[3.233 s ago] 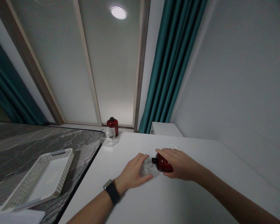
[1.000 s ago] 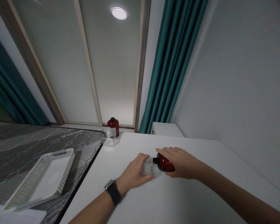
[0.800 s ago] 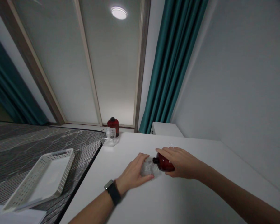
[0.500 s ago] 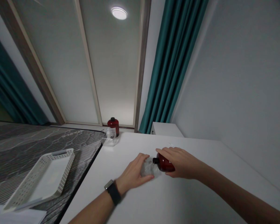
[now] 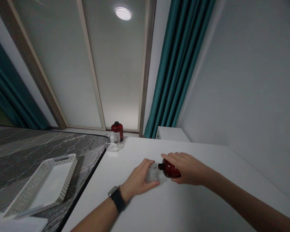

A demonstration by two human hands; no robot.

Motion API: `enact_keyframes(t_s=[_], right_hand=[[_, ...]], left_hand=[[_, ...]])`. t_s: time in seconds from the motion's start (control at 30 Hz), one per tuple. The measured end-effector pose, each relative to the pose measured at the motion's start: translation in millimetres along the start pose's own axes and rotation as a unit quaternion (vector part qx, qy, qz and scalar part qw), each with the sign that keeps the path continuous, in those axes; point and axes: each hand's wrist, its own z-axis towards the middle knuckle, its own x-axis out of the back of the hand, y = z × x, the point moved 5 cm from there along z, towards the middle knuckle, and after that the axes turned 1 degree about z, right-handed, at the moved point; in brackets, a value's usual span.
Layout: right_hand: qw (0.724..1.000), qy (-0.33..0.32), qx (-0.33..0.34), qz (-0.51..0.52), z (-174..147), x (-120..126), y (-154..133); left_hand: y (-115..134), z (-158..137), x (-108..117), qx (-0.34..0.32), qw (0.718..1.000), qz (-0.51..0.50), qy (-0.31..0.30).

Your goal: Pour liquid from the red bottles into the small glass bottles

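My right hand (image 5: 187, 169) is wrapped round a dark red bottle (image 5: 169, 169), tipped on its side with its black neck pointing left. That neck is over the right side of a clear container (image 5: 152, 174) on the white table (image 5: 145, 209). Fingers and thumb of my left hand (image 5: 141, 178) curve round the container's left side. Whether liquid flows from the bottle is too small to see. My left wrist wears a dark watch.
At the table's far left corner a second red bottle (image 5: 118, 130) with a black cap stands behind a clear box (image 5: 113, 146) with something clear in it. A white perforated basket (image 5: 69, 180) lies on the grey surface (image 5: 87, 146) to the left. Beyond the far edge is a white cabinet (image 5: 172, 133).
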Motion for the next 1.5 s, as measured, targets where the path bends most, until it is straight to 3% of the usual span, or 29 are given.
enact_keyframes(t_s=[1.5], right_hand=[[1.0,-0.013,0.007,0.005,1.2,1.1,-2.2]], left_hand=[[1.5,1.3,1.6,0.018,1.0,-0.003,-0.007]])
